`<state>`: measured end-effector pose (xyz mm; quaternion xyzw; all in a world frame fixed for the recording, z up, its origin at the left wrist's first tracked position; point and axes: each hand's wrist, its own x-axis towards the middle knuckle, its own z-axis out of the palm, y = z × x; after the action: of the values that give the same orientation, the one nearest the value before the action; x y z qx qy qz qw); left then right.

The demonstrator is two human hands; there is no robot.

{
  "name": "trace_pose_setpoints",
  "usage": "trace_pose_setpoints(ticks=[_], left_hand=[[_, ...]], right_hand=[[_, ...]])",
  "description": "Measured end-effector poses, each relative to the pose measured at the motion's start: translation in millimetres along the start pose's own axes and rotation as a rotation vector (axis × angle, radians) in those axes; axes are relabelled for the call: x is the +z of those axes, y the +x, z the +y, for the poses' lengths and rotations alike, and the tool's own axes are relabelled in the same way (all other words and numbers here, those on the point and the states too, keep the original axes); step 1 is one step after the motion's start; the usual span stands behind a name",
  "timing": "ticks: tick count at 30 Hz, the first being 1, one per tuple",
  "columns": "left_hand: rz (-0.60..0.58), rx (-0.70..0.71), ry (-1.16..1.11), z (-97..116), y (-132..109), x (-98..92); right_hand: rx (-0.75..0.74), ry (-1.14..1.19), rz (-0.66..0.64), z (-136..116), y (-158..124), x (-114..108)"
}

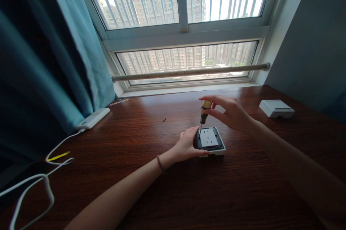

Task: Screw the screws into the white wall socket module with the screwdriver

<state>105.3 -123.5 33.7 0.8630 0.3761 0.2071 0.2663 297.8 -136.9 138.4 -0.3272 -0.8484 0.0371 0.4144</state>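
A wall socket (208,138) with a white face and dark frame lies on a white box base on the wooden table. My left hand (186,145) grips its left side, thumb along the near edge and fingers at the far left corner. In my right hand (225,111) is a screwdriver (203,115) with a yellow and black handle, held by the fingertips. It stands nearly upright, its tip at the left part of the socket's dark frame. Whether a screw sits under the tip is too small to tell.
A small screw-like piece (164,119) lies left of the socket. At the right is a white box (276,108). A white power strip (93,119), its cable (48,186) and a yellow strip (58,156) lie at the left, beside the curtain (89,68). The window is behind the table.
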Motion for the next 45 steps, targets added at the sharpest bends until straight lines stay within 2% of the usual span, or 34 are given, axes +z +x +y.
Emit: trace_pose_setpoints(ticks=[9,12,15,17,21,24,29,42,45], left_hand=[[-0.02,-0.012,0.057,-3.8,-0.5,2.8],[-0.022,-0.014,0.029,-5.1,-0.8,3.3],[-0.022,-0.038,0.007,-7.2,-1.1,3.5],[-0.016,-0.058,-0.004,-8.2,-1.1,3.5],[0.009,-0.049,-0.033,-7.9,-0.6,2.8],[0.024,-0.028,-0.046,-8.1,-0.2,2.2],[0.03,0.003,-0.04,-11.5,0.3,1.5],[0.05,0.021,-0.061,-17.8,0.0,4.9],[0.055,0.025,-0.056,-17.5,-0.2,4.6]], right_hand=[[0.017,0.002,0.039,1.2,-0.8,1.2],[0.096,0.149,0.153,2.1,-0.2,-0.9],[0.237,0.303,0.297,7.6,-1.0,-4.6],[0.309,0.257,0.239,14.7,-6.4,-4.8],[0.304,0.009,-0.243,32.4,-36.3,5.9],[0.35,-0.025,-0.412,42.4,-66.2,17.9],[0.387,0.059,-0.394,48.1,-90.8,26.3],[0.377,0.062,-0.403,47.5,-91.4,26.6],[0.381,0.037,-0.332,45.3,-87.1,22.7]])
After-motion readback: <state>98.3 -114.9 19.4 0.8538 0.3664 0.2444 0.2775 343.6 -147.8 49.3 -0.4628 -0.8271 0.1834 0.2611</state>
